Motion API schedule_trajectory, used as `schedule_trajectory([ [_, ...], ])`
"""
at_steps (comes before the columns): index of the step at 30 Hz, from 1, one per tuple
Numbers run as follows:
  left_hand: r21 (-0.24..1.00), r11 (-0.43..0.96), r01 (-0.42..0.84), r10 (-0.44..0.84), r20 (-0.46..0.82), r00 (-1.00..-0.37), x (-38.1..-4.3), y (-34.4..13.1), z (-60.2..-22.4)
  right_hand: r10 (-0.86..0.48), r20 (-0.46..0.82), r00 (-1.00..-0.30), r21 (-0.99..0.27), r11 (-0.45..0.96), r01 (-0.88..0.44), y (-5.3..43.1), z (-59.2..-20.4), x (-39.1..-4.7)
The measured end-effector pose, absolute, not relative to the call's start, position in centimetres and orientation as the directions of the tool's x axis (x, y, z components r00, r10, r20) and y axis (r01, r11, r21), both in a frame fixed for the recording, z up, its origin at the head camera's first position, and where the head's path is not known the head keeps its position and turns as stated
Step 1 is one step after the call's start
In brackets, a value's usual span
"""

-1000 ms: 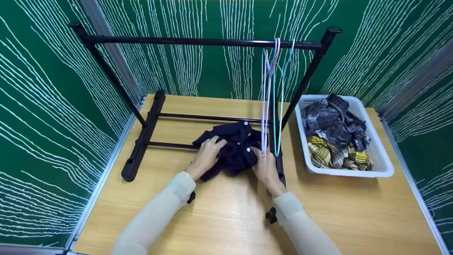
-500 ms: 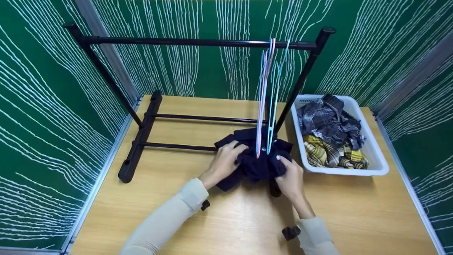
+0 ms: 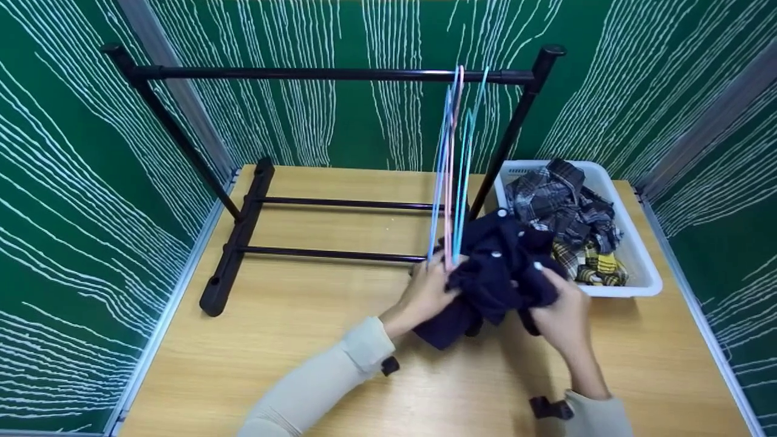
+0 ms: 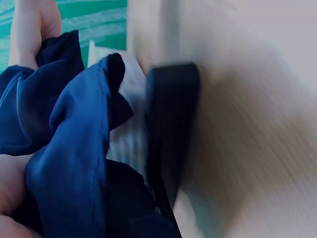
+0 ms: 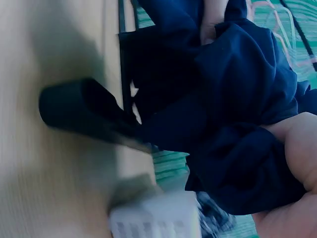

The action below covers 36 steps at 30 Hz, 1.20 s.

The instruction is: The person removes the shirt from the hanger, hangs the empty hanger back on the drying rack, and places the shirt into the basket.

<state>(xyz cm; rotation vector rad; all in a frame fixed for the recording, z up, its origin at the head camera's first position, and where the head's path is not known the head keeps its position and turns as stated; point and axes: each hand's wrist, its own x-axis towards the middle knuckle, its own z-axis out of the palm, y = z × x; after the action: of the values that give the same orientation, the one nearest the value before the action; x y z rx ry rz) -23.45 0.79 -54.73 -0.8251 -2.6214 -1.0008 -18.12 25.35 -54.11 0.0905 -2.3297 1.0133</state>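
Note:
A crumpled navy shirt (image 3: pixel 495 276) with white buttons is held up between my two hands, over the rack's right foot and in front of the white basket. My left hand (image 3: pixel 425 294) grips its left side, right by the lower ends of the hangers. At the other side my right hand (image 3: pixel 564 312) grips the cloth, thumb near a white button. In the left wrist view the shirt (image 4: pixel 74 148) hangs in folds from the left hand (image 4: pixel 12 186). The right wrist view has the right hand (image 5: pixel 299 163) bunching the fabric; much of the fingers is hidden behind it.
A black rack (image 3: pixel 303 74) stands on the wooden table (image 3: pixel 273 340). From its rail hang a blue hanger (image 3: pixel 438 194), a pink hanger (image 3: pixel 448 206) and a teal hanger (image 3: pixel 465 188). Right of it, a white basket (image 3: pixel 646 285) holds grey plaid clothing (image 3: pixel 555 200) and yellow plaid clothing (image 3: pixel 601 267).
Both hands have carried the navy shirt from the rack's base rightward, past the hangers, to the front of the basket. It now covers part of the basket's near left side.

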Motion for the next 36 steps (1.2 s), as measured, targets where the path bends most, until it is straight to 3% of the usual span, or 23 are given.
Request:
schedule_trajectory([
  [5, 0.599, 0.55, 0.582, 0.439, 0.385, -0.812, -22.5, 4.1, -54.2, 0.25, 0.518, -0.818, -0.657, 0.729, -0.193, 28.2, -52.8, -16.8],
  [14, 0.536, 0.537, 0.652, 0.457, 0.464, -0.759, -23.1, 10.0, -51.3, 0.381, 0.438, -0.815, -0.699, 0.714, -0.042, 33.0, -49.5, -16.3],
  [22, 0.544, 0.525, 0.655, 0.44, 0.485, -0.756, -24.5, 14.8, -48.2, 0.393, 0.617, -0.682, -0.662, 0.727, -0.18, 36.5, -46.0, -17.9],
  [30, 0.568, 0.516, 0.641, 0.409, 0.495, -0.767, -27.8, 19.2, -47.9, 0.446, 0.648, -0.618, -0.653, 0.742, -0.15, 39.4, -45.5, -22.3],
  [33, 0.581, 0.503, 0.64, 0.387, 0.511, -0.768, -29.1, 20.6, -48.4, 0.463, 0.62, -0.633, -0.67, 0.732, -0.12, 39.9, -46.1, -24.2],
  [36, 0.599, 0.473, 0.646, 0.38, 0.523, -0.763, -30.0, 21.5, -49.5, 0.426, 0.557, -0.713, -0.673, 0.735, -0.086, 40.5, -47.6, -25.8],
])
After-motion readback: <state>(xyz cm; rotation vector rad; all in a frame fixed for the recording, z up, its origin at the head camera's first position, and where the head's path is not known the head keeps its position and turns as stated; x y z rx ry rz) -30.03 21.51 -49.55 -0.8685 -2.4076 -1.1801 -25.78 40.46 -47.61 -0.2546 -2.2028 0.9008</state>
